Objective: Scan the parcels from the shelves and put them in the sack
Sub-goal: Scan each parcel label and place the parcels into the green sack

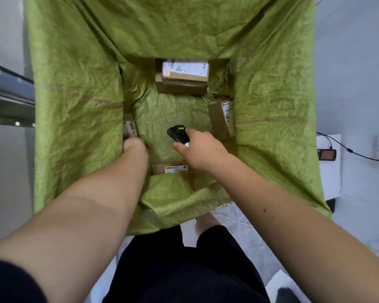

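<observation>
I look straight down into a wide-open green woven sack (pixel 79 88). Several brown cardboard parcels lie at its bottom: one with a white label at the far side (pixel 182 77), one standing at the right wall (pixel 220 119), one near me with a yellow-striped label (pixel 170 168). My left hand (pixel 135 147) reaches down at the sack's left wall and touches a small parcel (pixel 129 127); its fingers are hidden, so the grip is unclear. My right hand (pixel 201 147) grips a black handheld scanner (pixel 177 133) with a yellow mark, pointing into the sack.
Grey metal shelf rails (pixel 7 92) run at the left. At the right, a white surface holds a small device (pixel 326 154) with a black cable. My dark shorts (pixel 184 270) and the pale floor are below the sack's near rim.
</observation>
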A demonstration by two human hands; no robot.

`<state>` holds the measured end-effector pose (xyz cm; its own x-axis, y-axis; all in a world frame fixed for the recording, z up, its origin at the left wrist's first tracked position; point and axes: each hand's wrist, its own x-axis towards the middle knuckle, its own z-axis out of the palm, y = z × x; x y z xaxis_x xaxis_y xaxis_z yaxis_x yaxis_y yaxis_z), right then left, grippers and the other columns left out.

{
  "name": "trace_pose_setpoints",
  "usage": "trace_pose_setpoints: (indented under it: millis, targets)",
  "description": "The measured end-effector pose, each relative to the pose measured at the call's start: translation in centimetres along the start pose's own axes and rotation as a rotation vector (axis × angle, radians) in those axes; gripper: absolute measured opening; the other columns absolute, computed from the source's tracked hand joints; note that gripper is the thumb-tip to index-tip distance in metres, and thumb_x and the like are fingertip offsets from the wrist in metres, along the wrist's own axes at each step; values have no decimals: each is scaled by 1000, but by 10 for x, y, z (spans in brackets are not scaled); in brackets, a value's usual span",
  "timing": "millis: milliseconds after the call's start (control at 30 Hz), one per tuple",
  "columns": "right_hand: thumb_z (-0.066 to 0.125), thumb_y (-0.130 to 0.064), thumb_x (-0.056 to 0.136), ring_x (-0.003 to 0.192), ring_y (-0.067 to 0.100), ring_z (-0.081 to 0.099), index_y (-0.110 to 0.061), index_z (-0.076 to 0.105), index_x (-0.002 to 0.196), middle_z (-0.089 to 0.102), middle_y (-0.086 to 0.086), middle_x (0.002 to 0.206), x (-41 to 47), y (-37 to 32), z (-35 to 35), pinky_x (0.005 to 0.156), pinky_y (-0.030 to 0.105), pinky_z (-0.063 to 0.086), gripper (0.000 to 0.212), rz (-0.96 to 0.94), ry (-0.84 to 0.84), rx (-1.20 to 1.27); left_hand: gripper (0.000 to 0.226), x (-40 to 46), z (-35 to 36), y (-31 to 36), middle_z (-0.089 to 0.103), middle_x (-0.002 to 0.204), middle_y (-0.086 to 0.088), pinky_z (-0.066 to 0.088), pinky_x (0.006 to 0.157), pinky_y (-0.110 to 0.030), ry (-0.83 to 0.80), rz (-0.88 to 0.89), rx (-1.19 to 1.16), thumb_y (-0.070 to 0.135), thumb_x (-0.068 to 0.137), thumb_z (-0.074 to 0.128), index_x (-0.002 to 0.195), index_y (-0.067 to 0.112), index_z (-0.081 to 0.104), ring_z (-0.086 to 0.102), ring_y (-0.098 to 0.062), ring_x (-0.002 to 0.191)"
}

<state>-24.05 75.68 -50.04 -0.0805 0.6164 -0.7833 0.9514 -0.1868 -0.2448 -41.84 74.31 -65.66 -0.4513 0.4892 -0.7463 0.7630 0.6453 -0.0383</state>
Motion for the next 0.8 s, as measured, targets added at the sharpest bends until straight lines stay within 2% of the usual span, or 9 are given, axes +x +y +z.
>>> trace_pose_setpoints:
  millis: [100,133,200,233,300,367,500,667,800]
  targets:
    - [49,-63,99,104,36,63,-22,48,145,60,15,125,1,3,1,89,45,55,62,-9,0,10,54,1,6,-6,33,168,-12,30,123,-37,35,-48,-146,24,113,46,160,1,33,31,-26,155]
    - [49,-63,99,104,36,63,-22,47,147,60,14,126,1,4,2,89,45,55,63,-8,-1,20,52,-3,9,-8,35,167,-12,31,121,-36,49,-85,-334,22,112,48,158,1,37,33,-26,154]
    - [49,-62,99,106,35,63,-22,47,148,61,14,127,1,5,4,89,45,54,63,-3,-1,28,44,-10,1,-2,45,160,-15,29,121,-35,154,-303,-845,18,109,51,151,4,46,41,-28,149]
    - [50,-62,98,107,36,63,-22,47,148,61,14,128,1,5,5,90,45,54,64,-1,-2,26,40,-19,-2,0,51,154,-16,31,118,-34,195,-316,-804,17,107,53,145,8,51,47,-29,143]
    - [50,-62,98,109,36,63,-21,48,147,61,15,129,0,5,6,92,46,54,63,2,-11,15,30,-25,0,0,59,141,-14,40,111,-35,178,-198,-591,18,101,57,131,16,56,56,-30,132]
    - [50,-61,99,108,37,63,-21,50,144,61,16,128,-1,4,6,92,46,54,61,-1,-13,7,31,-25,2,0,59,137,-12,45,107,-38,133,-112,-529,16,96,59,127,19,58,58,-33,128]
    - [50,-62,99,108,37,63,-21,50,143,61,17,127,1,4,7,91,45,54,60,-3,-7,-4,55,-20,-3,-1,53,147,-19,43,112,-42,59,-59,-506,17,95,62,148,11,47,53,-38,136]
    - [49,-62,99,107,36,63,-22,49,146,61,16,128,-2,5,7,89,44,54,61,-12,12,-8,54,-21,-5,-5,60,142,-16,48,104,-36,14,-10,-524,19,95,62,146,9,52,58,-36,130]
    - [48,-62,100,108,36,62,-22,47,147,60,16,129,-5,2,2,88,44,54,62,-5,9,-20,59,-30,-10,-6,51,150,-15,45,111,-40,-20,26,-480,21,95,61,152,12,46,53,-35,136]
